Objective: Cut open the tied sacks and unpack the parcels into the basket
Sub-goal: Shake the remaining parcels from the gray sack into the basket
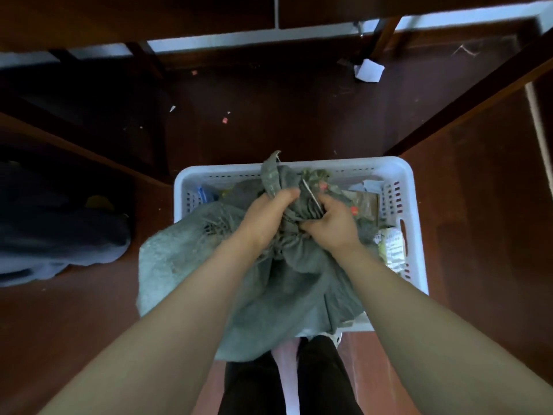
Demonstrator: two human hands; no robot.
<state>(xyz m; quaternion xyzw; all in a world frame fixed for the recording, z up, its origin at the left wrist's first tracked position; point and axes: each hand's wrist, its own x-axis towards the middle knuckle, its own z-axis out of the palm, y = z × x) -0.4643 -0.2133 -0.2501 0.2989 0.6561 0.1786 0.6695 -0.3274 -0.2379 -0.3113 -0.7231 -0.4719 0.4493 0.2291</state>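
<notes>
A grey-green woven sack [191,274] lies across the near half of a white plastic basket [416,232] on the floor. Its neck is bunched and tied, and it points away from me. My left hand [266,217] grips the gathered neck from the left. My right hand [332,226] grips the same bunch from the right, with a thin pale tie or blade [311,194] showing between the two hands; I cannot tell which. Several parcels [392,247] lie in the basket, partly hidden under the sack.
Dark wooden shelving stands on the left and right, with a brown floor between. A crumpled white paper [369,71] and small scraps lie on the floor ahead. Another dark grey sack [59,235] sits at the left. My legs are just behind the basket.
</notes>
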